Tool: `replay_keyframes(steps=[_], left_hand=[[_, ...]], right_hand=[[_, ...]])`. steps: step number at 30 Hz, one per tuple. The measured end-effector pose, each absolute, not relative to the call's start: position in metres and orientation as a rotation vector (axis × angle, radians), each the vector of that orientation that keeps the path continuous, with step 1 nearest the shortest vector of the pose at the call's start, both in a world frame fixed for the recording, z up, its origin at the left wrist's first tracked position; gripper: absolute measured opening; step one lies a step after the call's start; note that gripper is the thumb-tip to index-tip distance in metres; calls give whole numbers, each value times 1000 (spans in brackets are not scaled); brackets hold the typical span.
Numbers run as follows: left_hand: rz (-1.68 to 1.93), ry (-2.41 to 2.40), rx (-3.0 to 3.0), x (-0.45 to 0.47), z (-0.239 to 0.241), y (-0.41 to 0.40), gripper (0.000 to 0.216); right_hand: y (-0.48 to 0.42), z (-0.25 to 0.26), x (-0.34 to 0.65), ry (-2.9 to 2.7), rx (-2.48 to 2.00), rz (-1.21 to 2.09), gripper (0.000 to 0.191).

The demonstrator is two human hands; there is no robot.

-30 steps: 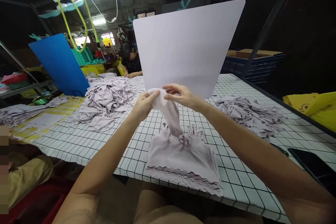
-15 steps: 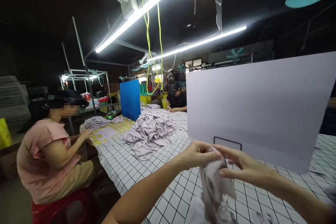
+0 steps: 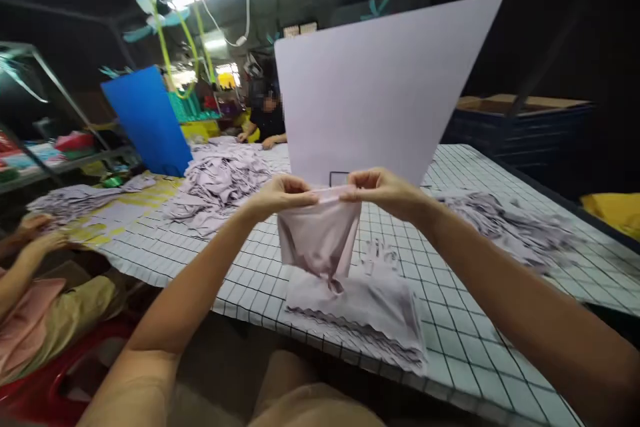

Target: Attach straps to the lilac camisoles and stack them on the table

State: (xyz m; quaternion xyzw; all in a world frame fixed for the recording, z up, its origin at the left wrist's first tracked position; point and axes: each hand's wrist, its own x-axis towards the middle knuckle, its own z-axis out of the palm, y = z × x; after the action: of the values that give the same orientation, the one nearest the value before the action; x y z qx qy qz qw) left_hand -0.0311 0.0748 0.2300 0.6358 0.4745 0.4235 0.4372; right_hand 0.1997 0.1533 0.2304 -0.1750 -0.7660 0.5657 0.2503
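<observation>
A pale mauve-grey cloth garment (image 3: 320,230) hangs between my hands, its top edge stretched taut. My left hand (image 3: 290,195) pinches the upper left of that edge, thumb toward me. At the upper right, my right hand (image 3: 377,192) pinches it the same way. The lower part of the garment narrows and hangs just over a flat stack of similar cloth (image 3: 380,310) with wavy edges, lying at the table's front edge. Whether it touches the stack I cannot tell. Small pale tags or strips (image 3: 380,255) lie behind the stack.
A checked cloth covers the table (image 3: 450,280). A large white board (image 3: 370,93) stands ahead, and a blue board (image 3: 147,120) farther left. Loose garments form a heap (image 3: 220,177) at left and another pile (image 3: 505,223) at right. One person sits at left, another across the table.
The view has turned right and down. My hands have moved apart along the garment's edge, so the bunched cloth now hangs spread between them. The stack and right-hand pile have come into view.
</observation>
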Motion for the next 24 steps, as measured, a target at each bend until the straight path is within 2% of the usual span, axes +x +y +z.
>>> replay_keyframes(steps=[8,13,17,24], left_hand=[[1175,1121,1544,-55,245,81,42],[1074,1153,1628,-60,254,86,42],[1144,1122,1713,-68,266,85,44],[785,1292,1993,-82,267,113,35]], right_hand=[[159,253,266,-2166,-672,1435,33],[160,259,295,-1973,-670,1264,37],[160,268,313,-1966,-789,1144,36],[194,267,319,-2200,-959,773,41]])
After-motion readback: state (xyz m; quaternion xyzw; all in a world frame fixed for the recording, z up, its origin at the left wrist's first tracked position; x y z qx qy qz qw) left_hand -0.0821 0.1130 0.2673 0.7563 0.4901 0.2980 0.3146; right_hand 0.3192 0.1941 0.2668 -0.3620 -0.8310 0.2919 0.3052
